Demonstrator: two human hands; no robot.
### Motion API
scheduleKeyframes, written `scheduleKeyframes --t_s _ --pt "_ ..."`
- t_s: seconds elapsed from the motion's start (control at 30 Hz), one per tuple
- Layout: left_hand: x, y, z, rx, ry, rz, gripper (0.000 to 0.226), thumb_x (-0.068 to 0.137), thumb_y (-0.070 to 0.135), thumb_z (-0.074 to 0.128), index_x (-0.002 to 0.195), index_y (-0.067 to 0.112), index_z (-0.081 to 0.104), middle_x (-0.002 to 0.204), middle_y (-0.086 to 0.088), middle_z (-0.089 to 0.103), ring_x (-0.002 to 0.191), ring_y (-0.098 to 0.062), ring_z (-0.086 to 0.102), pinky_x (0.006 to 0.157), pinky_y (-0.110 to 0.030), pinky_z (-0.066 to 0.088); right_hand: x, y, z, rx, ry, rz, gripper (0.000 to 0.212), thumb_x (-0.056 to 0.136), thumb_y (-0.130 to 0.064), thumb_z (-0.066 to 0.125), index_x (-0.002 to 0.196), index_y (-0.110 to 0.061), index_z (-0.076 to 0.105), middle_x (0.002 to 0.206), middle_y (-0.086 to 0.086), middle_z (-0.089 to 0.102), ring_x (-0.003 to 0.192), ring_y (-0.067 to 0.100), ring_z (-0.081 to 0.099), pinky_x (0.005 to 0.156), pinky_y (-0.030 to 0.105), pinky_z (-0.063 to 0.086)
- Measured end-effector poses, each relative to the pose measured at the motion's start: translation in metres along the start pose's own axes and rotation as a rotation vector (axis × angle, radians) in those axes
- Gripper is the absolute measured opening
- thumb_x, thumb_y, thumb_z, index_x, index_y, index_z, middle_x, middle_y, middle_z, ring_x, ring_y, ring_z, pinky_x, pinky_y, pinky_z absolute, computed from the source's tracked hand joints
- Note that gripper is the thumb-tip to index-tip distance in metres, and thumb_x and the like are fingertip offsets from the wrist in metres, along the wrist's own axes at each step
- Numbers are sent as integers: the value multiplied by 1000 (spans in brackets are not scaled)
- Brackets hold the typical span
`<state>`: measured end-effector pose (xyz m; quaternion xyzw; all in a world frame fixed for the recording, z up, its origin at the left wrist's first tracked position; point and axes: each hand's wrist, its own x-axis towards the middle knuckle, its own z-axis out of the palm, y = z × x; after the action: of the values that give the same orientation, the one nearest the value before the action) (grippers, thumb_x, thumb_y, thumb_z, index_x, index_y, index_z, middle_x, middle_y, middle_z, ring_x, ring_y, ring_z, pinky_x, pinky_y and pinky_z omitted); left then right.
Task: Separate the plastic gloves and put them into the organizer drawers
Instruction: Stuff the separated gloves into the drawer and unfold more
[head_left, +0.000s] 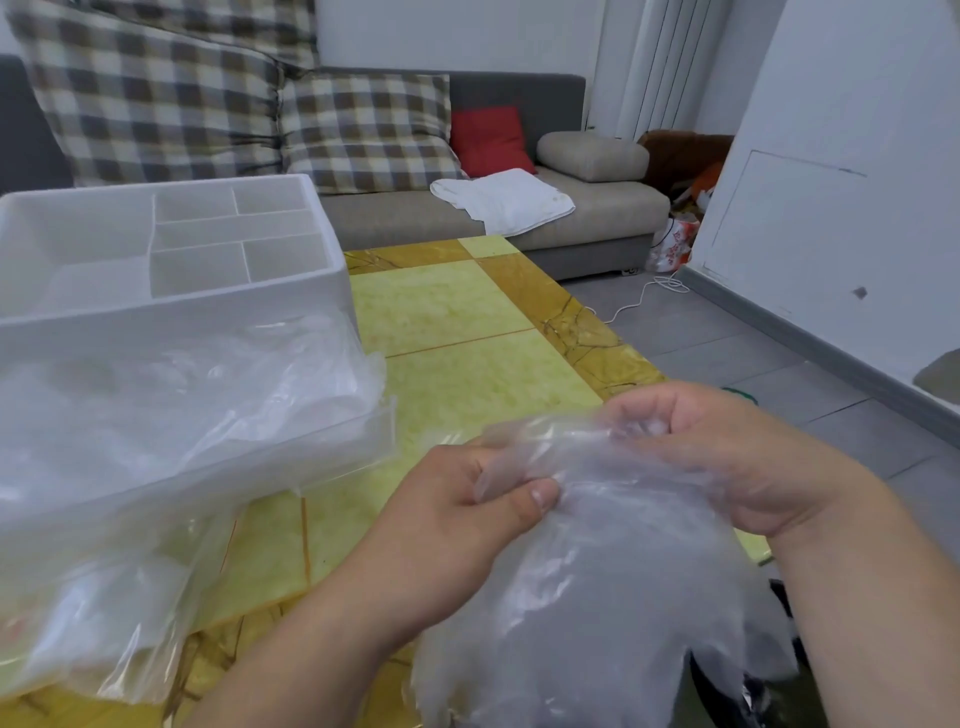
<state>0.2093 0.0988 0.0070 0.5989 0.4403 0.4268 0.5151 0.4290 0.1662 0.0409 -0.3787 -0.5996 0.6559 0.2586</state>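
Note:
A bunch of clear plastic gloves (597, 597) hangs in front of me over the table's near right edge. My left hand (457, 519) pinches the top edge of the bunch between thumb and fingers. My right hand (727, 457) grips the same top edge from the right, fingers curled into the plastic. At the left stands the white organizer (332, 280), its top divided into several compartments. Its lower drawer (332, 457) is pulled out toward me and holds more clear gloves (182, 415).
A clear plastic bag (104, 623) lies under the open drawer at the table's near left. The yellow-green table (457, 332) has a brown border. Beyond it are a grey sofa (582, 208) with checked cushions, a white cloth (504, 197), and a cable on the floor.

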Motion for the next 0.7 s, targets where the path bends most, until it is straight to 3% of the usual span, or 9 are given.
scheduleKeyframes --t_s 0.13,0.33,0.47,0.57,0.67,0.7 --pt "0 -2 -1 -107 -15 -92 30 87 30 64 97 5 76 99 -22 75 97 -45 69 83 -43 53 -1 -4 4 -64 30 -1 29 72 -17 79 90 3 70 86 11 69 74 20 67 64 28 57" --pt "3 -6 3 -260 78 -126 33 84 26 66 103 1 75 104 -26 73 101 -48 67 93 -56 51 -2 -7 14 -51 27 17 5 78 -10 80 80 -8 76 81 11 70 66 20 64 58 26 54" --pt "5 -8 0 -264 156 -85 31 82 27 67 95 0 76 96 -23 74 91 -42 71 78 -36 52 0 -8 10 -48 208 -12 12 66 -15 77 77 -13 81 81 14 75 66 20 68 62 29 57" --pt "5 -6 -1 -210 167 -35 20 85 24 69 83 6 78 82 -12 75 74 -23 70 65 -23 49 2 -5 2 -81 328 -18 24 67 -26 88 86 -14 81 97 36 67 81 33 55 76 42 44" --pt "5 -5 0 -180 176 -32 20 93 14 66 77 10 78 77 -8 75 70 -18 69 62 -20 48 3 -3 -3 -28 349 -57 22 80 -33 77 91 -14 80 97 38 60 89 34 51 75 39 42" --pt "4 -5 0 -179 177 -37 20 94 13 64 80 9 79 81 -10 76 72 -22 71 65 -23 50 2 -2 -6 0 332 -60 33 80 -44 76 95 -15 80 98 34 60 91 35 51 78 42 43"
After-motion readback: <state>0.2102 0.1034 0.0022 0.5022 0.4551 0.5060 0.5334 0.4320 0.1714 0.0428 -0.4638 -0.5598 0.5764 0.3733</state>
